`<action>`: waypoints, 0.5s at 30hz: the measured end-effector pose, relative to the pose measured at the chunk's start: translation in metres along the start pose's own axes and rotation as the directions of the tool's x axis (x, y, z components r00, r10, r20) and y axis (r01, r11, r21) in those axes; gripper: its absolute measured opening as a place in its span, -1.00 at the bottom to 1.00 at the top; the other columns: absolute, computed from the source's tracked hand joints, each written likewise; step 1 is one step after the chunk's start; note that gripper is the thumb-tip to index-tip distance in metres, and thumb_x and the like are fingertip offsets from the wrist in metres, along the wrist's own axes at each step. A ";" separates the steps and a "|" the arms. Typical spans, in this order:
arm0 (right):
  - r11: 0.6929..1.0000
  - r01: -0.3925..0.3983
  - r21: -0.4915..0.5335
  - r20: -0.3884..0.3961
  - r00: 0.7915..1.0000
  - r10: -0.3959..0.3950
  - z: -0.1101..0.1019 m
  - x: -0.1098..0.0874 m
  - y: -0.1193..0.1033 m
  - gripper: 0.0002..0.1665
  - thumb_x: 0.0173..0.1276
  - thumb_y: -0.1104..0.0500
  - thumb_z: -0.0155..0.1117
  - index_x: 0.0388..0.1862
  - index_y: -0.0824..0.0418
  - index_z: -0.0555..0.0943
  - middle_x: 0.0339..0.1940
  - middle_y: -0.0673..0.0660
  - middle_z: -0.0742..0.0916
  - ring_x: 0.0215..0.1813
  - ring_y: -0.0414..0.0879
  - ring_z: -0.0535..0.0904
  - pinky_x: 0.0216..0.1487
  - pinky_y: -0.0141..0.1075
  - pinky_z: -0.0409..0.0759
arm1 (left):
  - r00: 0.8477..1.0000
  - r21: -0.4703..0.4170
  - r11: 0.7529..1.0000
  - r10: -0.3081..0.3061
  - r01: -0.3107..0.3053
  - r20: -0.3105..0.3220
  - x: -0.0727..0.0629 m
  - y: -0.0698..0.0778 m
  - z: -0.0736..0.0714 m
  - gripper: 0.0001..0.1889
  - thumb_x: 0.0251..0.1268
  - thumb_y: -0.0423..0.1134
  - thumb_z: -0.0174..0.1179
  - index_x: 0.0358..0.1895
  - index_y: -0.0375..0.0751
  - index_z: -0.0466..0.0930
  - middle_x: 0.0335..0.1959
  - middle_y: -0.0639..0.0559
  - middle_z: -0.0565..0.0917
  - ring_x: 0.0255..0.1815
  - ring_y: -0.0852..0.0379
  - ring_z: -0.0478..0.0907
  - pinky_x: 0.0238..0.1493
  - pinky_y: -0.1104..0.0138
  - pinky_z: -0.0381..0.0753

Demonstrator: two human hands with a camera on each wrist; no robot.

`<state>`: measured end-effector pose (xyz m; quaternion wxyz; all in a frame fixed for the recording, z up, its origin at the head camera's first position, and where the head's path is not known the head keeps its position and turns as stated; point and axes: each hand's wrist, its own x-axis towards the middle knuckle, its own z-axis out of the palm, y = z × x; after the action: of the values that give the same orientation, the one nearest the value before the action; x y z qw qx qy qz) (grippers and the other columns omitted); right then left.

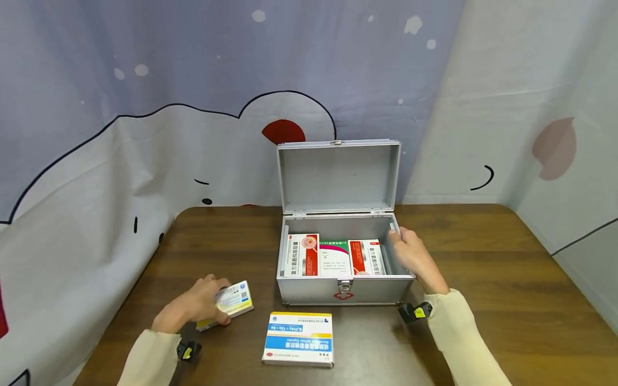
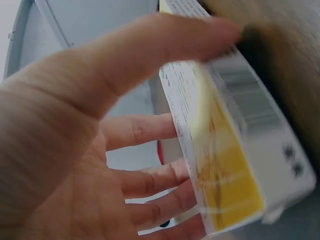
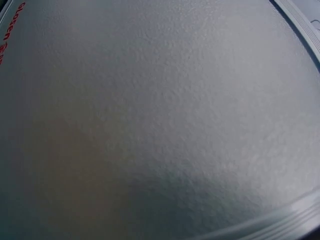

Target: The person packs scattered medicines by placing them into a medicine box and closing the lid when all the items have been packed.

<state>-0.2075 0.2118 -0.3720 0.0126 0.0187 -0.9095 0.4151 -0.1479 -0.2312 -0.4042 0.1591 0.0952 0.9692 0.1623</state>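
Note:
My left hand (image 1: 195,304) grips a white and yellow medicine box (image 1: 235,299) on the left of the table. In the left wrist view, the thumb lies across the top of this medicine box (image 2: 230,165) and the fingers are against its far face. At the case's right side, my right hand (image 1: 416,257) holds the rim, fingertips over its inner edge. The aluminium medicine case (image 1: 311,292) stands with its lid (image 1: 338,179) raised. The right wrist view is filled by the case's textured silver side panel (image 3: 165,110); the right hand is out of that view.
Two red and white medicine boxes stand in the case, at left (image 1: 303,256) and right (image 1: 368,257), with a green and white medicine box (image 1: 335,260) between them. A blue and white medicine box (image 1: 299,339) lies flat before the case. A printed curtain (image 1: 159,161) hangs behind the table.

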 end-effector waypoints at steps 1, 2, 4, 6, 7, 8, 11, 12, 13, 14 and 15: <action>1.000 0.001 -0.010 -0.001 1.000 -0.001 0.000 0.000 -0.001 -0.53 0.48 0.08 -0.28 -0.12 0.45 0.46 -0.26 0.34 0.56 -0.15 0.14 0.44 -0.16 -0.05 0.39 | 1.000 -0.018 1.000 -0.003 0.003 0.002 0.000 0.001 -0.001 -0.24 -0.37 -0.07 0.54 0.07 -0.16 0.46 -0.22 -0.04 0.40 -0.22 0.01 0.32 -0.20 0.13 0.40; 1.000 0.000 -0.018 -0.002 1.000 0.000 0.000 0.000 -0.001 -0.53 0.48 0.08 -0.28 -0.13 0.45 0.45 -0.26 0.35 0.56 -0.14 0.15 0.44 -0.15 -0.04 0.39 | 1.000 -0.032 0.999 -0.004 0.004 0.003 0.000 0.002 -0.001 -0.25 -0.36 -0.05 0.53 0.06 -0.17 0.45 -0.24 -0.03 0.40 -0.24 0.04 0.33 -0.22 0.15 0.42; 1.000 -0.007 -0.029 0.002 1.000 0.007 0.000 0.000 -0.002 -0.53 0.48 0.07 -0.29 -0.14 0.44 0.45 -0.27 0.36 0.55 -0.15 0.17 0.43 -0.16 -0.03 0.39 | 1.000 -0.054 0.999 -0.007 0.007 0.006 -0.001 0.005 -0.004 -0.25 -0.32 0.00 0.51 0.07 -0.19 0.44 -0.25 -0.01 0.41 -0.27 0.07 0.35 -0.24 0.19 0.43; 0.999 -0.006 -0.032 0.003 1.000 0.006 0.000 -0.001 -0.002 -0.53 0.48 0.08 -0.29 -0.12 0.44 0.45 -0.21 0.37 0.56 -0.12 0.18 0.44 -0.13 0.00 0.39 | 1.000 -0.068 0.998 0.000 0.000 0.004 -0.002 0.007 -0.007 -0.24 -0.29 0.03 0.48 0.08 -0.24 0.42 -0.26 -0.02 0.43 -0.28 0.08 0.37 -0.26 0.20 0.43; 0.999 -0.005 -0.033 0.002 1.000 0.005 0.000 -0.001 -0.002 -0.53 0.48 0.08 -0.29 -0.11 0.44 0.45 -0.19 0.37 0.56 -0.11 0.19 0.44 -0.13 0.01 0.39 | 1.000 -0.074 0.997 0.002 -0.002 0.003 -0.003 0.008 -0.010 -0.23 -0.27 0.05 0.47 0.08 -0.26 0.42 -0.26 -0.02 0.45 -0.29 0.09 0.37 -0.27 0.22 0.44; 0.999 -0.006 -0.031 0.004 1.000 0.006 0.000 -0.001 -0.002 -0.53 0.48 0.08 -0.28 -0.11 0.45 0.45 -0.19 0.38 0.56 -0.10 0.19 0.44 -0.12 0.01 0.39 | 1.000 -0.074 0.997 0.009 -0.009 -0.002 -0.003 0.009 -0.012 -0.23 -0.25 0.06 0.45 0.08 -0.29 0.41 -0.27 -0.02 0.46 -0.30 0.10 0.38 -0.28 0.22 0.44; 1.000 0.002 -0.031 0.003 1.000 -0.001 0.000 0.000 -0.002 -0.54 0.47 0.09 -0.28 -0.11 0.45 0.45 -0.21 0.37 0.56 -0.12 0.19 0.44 -0.14 0.00 0.39 | 1.000 -0.077 0.997 0.009 -0.010 -0.021 -0.004 0.013 -0.019 -0.21 -0.21 0.12 0.42 0.08 -0.33 0.41 -0.30 0.00 0.50 -0.35 0.13 0.42 -0.33 0.28 0.46; 1.000 0.001 -0.027 0.003 1.000 -0.001 0.001 0.000 -0.002 -0.54 0.47 0.09 -0.27 -0.10 0.45 0.45 -0.21 0.37 0.56 -0.12 0.18 0.44 -0.14 0.00 0.39 | 1.000 -0.077 0.997 0.007 -0.009 -0.027 -0.005 0.014 -0.022 -0.21 -0.21 0.14 0.41 0.07 -0.34 0.41 -0.32 0.01 0.51 -0.36 0.15 0.42 -0.36 0.29 0.46; 1.000 0.000 -0.024 0.003 1.000 0.000 0.001 0.000 -0.001 -0.54 0.47 0.09 -0.27 -0.09 0.45 0.44 -0.19 0.37 0.56 -0.11 0.18 0.44 -0.13 0.00 0.39 | 0.999 -0.079 0.997 0.003 -0.006 -0.032 -0.006 0.016 -0.024 -0.20 -0.20 0.15 0.40 0.07 -0.34 0.41 -0.33 0.01 0.51 -0.38 0.15 0.43 -0.38 0.31 0.45; 1.000 -0.003 -0.020 0.004 1.000 0.003 0.001 0.000 -0.001 -0.54 0.47 0.09 -0.27 -0.08 0.44 0.44 -0.19 0.37 0.56 -0.11 0.18 0.44 -0.12 0.00 0.40 | 0.999 -0.080 0.997 0.004 -0.007 -0.036 -0.007 0.017 -0.027 -0.20 -0.20 0.15 0.40 0.07 -0.35 0.42 -0.35 0.01 0.52 -0.40 0.16 0.43 -0.40 0.32 0.46; 1.000 -0.005 -0.015 0.004 1.000 0.005 0.001 0.000 -0.001 -0.54 0.47 0.09 -0.27 -0.06 0.45 0.44 -0.17 0.38 0.56 -0.11 0.18 0.44 -0.12 0.00 0.40 | 0.999 -0.085 0.996 0.001 -0.005 -0.039 -0.008 0.019 -0.029 -0.20 -0.21 0.16 0.40 0.06 -0.35 0.42 -0.36 0.00 0.52 -0.41 0.16 0.44 -0.43 0.33 0.46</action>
<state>-0.2080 0.2107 -0.3719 0.0097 0.0172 -0.9127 0.4082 -0.1473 -0.2242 -0.3696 0.1438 0.0867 0.9641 0.2056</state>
